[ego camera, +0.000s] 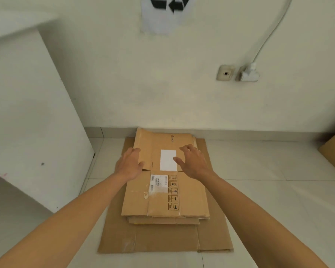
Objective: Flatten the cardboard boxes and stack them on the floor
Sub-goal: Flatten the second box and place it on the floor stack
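The flattened brown cardboard box is lying atop a stack on a larger brown cardboard sheet on the tiled floor. The left hand and right hand are hovering at its far flaps, each grip released, fingers spread.

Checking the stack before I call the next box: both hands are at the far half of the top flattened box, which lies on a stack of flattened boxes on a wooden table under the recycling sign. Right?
Not quite. The head view shows the stack of flattened boxes lying on the tiled floor, not on a wooden table. The rest holds: the left hand and right hand are at the far half of the top flattened box, under the recycling sign.
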Motion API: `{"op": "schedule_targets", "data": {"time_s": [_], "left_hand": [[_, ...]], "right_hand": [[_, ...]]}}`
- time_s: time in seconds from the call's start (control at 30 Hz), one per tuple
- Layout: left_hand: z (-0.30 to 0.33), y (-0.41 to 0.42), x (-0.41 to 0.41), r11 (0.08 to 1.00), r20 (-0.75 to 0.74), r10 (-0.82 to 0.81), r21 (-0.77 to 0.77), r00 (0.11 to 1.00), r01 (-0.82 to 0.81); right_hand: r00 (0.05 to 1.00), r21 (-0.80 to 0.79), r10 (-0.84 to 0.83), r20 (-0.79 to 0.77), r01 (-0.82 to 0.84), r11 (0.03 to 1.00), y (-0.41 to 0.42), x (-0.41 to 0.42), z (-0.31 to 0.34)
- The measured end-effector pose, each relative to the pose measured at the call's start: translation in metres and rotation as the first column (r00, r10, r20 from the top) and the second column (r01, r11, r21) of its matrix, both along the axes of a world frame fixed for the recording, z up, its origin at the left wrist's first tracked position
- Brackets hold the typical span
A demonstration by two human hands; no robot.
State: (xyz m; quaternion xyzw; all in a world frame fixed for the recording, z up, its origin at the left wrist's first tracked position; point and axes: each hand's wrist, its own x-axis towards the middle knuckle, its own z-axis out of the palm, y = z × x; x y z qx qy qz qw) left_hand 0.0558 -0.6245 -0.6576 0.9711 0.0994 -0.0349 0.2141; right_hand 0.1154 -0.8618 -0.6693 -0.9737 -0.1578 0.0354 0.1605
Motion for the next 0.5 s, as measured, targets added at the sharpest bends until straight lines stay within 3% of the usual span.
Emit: {"op": "schedule_targets", "data": {"time_s": [0.27,0.5], "left_hand": [[0.104,-0.019,-0.134,0.997,0.193,-0.061,0.060,0.979,0.051],[0.169,-0.034,-0.250,0.982,0.344,-0.160,0.147,0.925,0.115]], "right_hand": [[0.983,0.043,0.002,0.184,-0.010,0.999,-0.024,-0.143,0.112],[0.972,0.049,-0.038,0.234,0.027,0.998,-0.047,-0.266,0.169]]}}
